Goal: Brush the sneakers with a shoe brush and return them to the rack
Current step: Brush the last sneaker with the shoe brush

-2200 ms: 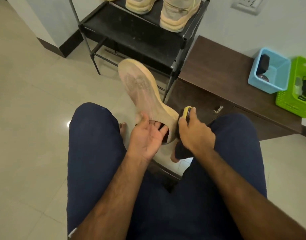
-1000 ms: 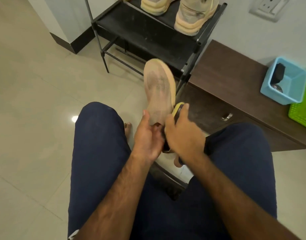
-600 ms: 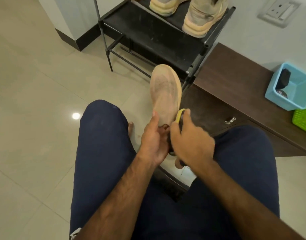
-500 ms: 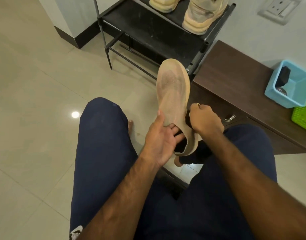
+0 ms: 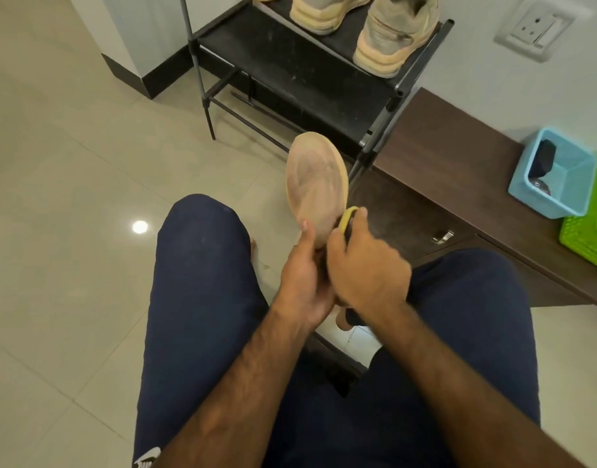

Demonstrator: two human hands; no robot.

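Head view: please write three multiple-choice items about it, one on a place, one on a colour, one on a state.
1. Where does the blue basket stand? A on the floor; B on the brown cabinet; C on the rack.
2. Which colour is the brush in the right hand? A red; B white; C yellow.
3. How is the sneaker in the left hand held? A sole toward the camera; B laces toward the camera; C flat on the floor.
Key: 1 B, it rests on the cabinet top; 2 C, a yellow edge shows beside the sole; 3 A, the tread faces the camera.
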